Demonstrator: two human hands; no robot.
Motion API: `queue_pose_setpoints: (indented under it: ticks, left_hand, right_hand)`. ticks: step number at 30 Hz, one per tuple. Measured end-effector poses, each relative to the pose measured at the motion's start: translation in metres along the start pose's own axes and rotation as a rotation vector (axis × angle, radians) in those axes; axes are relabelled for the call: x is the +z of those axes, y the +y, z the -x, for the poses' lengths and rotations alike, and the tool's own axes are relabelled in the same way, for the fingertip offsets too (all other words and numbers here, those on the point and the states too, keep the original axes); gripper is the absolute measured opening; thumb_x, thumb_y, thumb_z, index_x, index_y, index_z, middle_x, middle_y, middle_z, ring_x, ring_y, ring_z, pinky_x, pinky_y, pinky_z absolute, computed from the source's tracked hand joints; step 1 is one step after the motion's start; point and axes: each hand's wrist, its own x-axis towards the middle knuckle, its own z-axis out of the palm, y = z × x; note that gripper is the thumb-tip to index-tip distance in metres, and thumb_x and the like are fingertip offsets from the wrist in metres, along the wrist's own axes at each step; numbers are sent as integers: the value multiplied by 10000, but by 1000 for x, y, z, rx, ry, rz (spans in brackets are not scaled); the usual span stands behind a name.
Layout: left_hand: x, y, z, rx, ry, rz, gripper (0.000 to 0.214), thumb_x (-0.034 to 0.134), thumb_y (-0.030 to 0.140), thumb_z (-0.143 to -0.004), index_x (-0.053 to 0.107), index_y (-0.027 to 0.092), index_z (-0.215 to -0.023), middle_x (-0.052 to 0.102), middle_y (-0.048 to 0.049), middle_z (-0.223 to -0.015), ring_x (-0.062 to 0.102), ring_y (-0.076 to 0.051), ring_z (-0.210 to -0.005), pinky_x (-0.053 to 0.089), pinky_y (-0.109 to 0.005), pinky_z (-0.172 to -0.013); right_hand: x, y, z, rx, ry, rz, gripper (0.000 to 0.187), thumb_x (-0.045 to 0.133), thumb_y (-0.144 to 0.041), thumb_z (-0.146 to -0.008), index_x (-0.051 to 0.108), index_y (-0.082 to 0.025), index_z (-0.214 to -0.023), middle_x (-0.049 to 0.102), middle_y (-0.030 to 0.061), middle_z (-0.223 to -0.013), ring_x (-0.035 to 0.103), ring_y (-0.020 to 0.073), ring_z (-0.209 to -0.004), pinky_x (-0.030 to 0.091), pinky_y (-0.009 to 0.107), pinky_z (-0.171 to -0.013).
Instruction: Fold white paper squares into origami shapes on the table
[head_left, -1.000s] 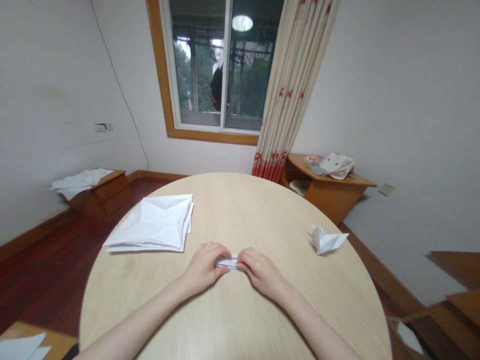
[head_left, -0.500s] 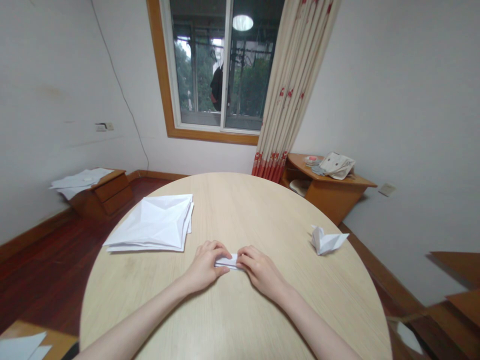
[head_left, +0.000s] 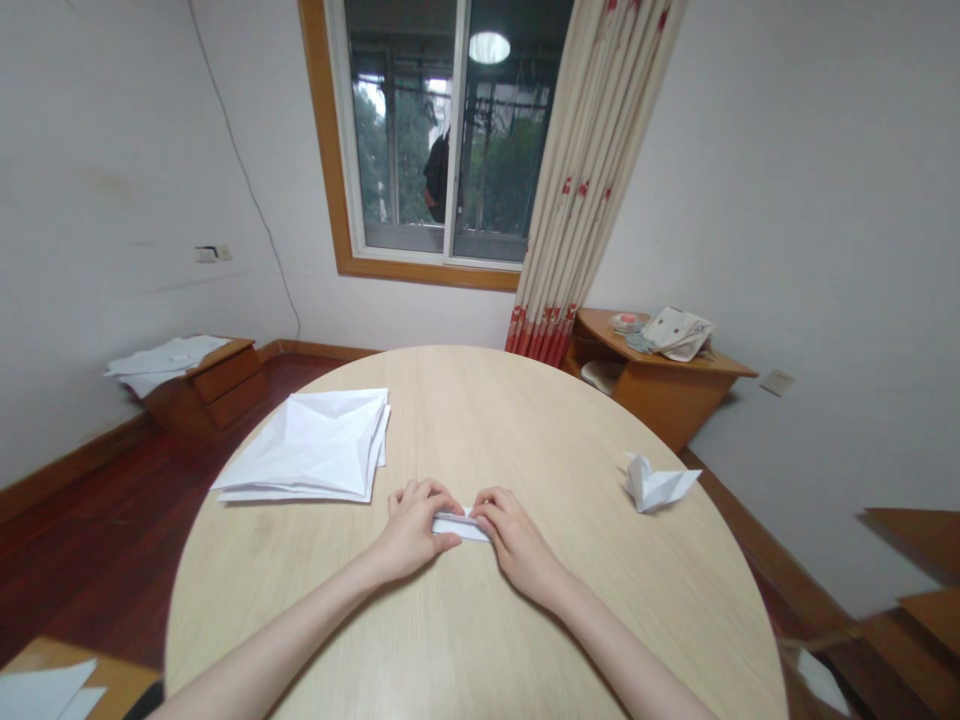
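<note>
Head view: two hands pinch a folded paper (head_left: 459, 524) low in the frame's centre.
Left hand (head_left: 412, 525) and right hand (head_left: 514, 535) each have their grip clamped on one end of it, on a round pale tabletop (head_left: 487, 420). Stack (head_left: 315, 445) centre left, bird (head_left: 656, 485) right; window (head_left: 442, 130) and curtain (head_left: 585, 170) up top.
</note>
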Motion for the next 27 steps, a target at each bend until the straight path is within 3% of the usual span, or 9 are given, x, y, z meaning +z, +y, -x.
queue_pose_setpoints:
  ticks: [6,15,27]
  left_hand:
    - [-1,0,0,-11,23,-6,257,722,225,-716,613,228,-948,604,-20,-1046,498,-245,-1029,264,-386,-878]
    - [-1,0,2,2,43,52,407,713,199,-706,513,226,-1059,618,-6,-1045,518,-238,-1012,267,-373,-874]
    - [-2,2,3,19,45,-7,285,710,282,-722,619,245,-990,570,-28,-1070,486,-256,-1055,280,-409,-897]
  right_hand:
    - [5,5,-4,67,18,152,190,394,-117,-942,562,-162,-866,573,90,-981,532,223,-901,454,392,-805]
    - [4,5,-4,73,45,116,153,454,-78,-901,513,-172,-1006,570,80,-1003,533,221,-923,460,375,-809]
    - [0,3,-1,-22,-10,216,159,473,-108,-912,594,-172,-994,597,90,-1051,549,223,-970,469,378,-821]
